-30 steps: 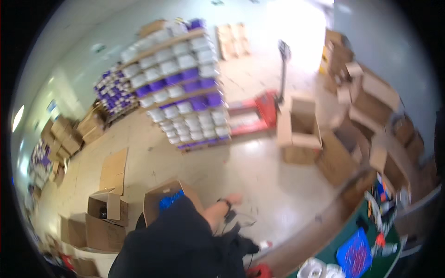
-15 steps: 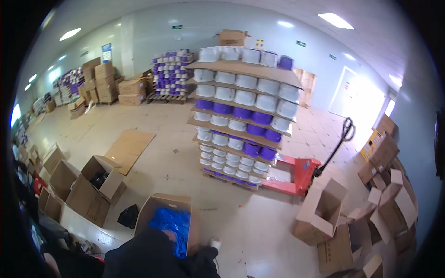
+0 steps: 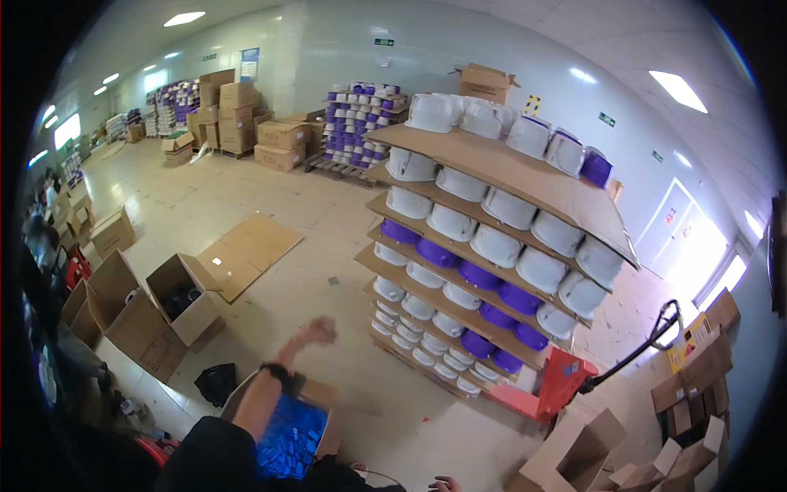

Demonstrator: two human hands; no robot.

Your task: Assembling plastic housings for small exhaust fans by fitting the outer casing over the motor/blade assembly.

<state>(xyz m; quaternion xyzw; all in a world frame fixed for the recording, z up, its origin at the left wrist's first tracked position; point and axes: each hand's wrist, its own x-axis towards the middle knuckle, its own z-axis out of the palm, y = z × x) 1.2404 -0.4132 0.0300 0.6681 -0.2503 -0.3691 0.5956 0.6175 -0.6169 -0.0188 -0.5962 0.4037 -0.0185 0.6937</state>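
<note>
Stack [image 3: 494,244] is standing right of carton [image 3: 320,395], bag [image 3: 216,384] lying left; left hand [image 3: 318,331] hovering beyond carton, right hand [image 3: 443,485] showing right; can't tell grips.

Left hand [image 3: 320,330] stretched forward (fingers blurred), right hand [image 3: 445,485] low

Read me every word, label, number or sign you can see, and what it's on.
I won't quote wording; print shows here:
Green signs on the wall: too small to read.
Blue poster, same wall: too small.
Red marks on the white door: too small.
Brown cartons at the back: print blurred.
</note>
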